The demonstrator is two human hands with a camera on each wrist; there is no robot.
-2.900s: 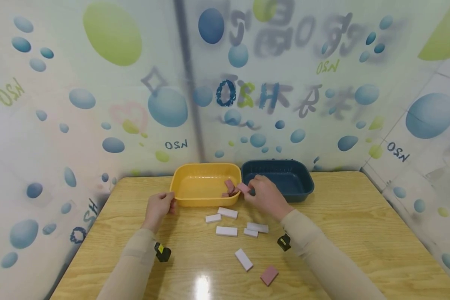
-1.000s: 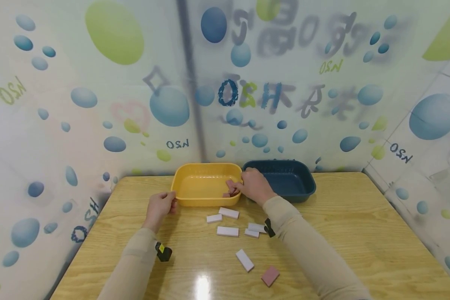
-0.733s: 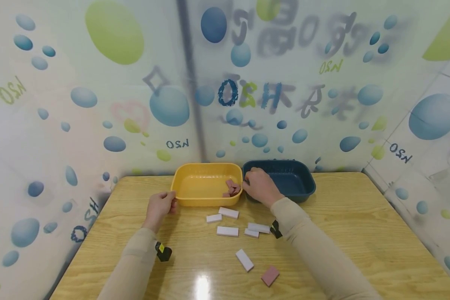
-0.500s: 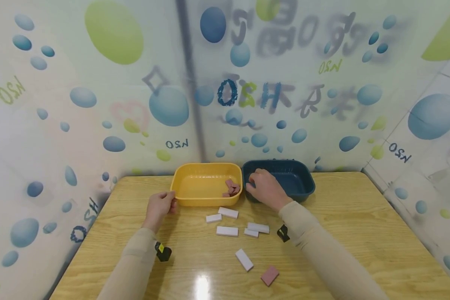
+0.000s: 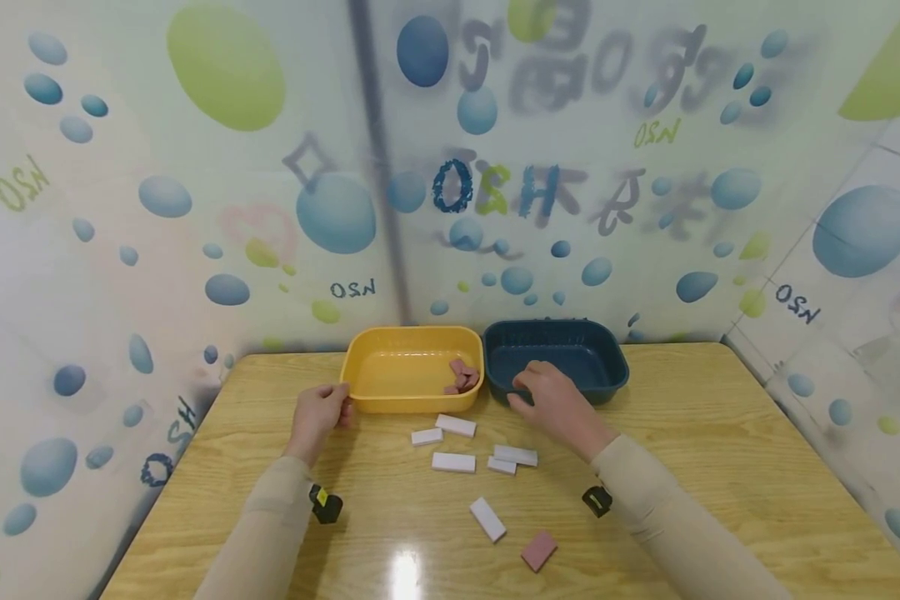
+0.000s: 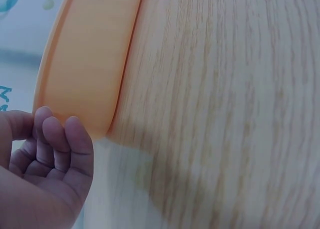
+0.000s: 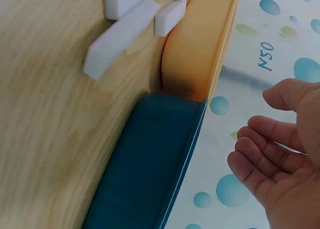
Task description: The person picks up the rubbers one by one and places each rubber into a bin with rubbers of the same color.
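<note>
My left hand (image 5: 319, 417) pinches the left front rim of the yellow plastic bin (image 5: 390, 404) between thumb and fingers; the left wrist view shows the fingers (image 6: 80, 139) curled at that corner. Several pink blocks (image 5: 461, 377) lie heaped in the bin's right end. With fingers loosely bent and nothing between them, my right hand (image 5: 562, 408) hovers over the front edge of the dark blue bin (image 5: 607, 387). Its thumb and fingers stand apart in the right wrist view, where the hand (image 7: 295, 154) is beside the blue bin (image 7: 145, 159).
Several white blocks (image 5: 453, 462) lie on the wooden table (image 5: 720, 467) in front of the bins, two of them overlapping. One pink block (image 5: 539, 551) lies nearer the front edge, by a slanted white block (image 5: 487, 519). A patterned wall (image 5: 570, 275) stands right behind the bins.
My right hand has let go of a pink block in the yellow bin, then moved right and back toward me, its fingers spreading. My left hand has stayed on the rim.
</note>
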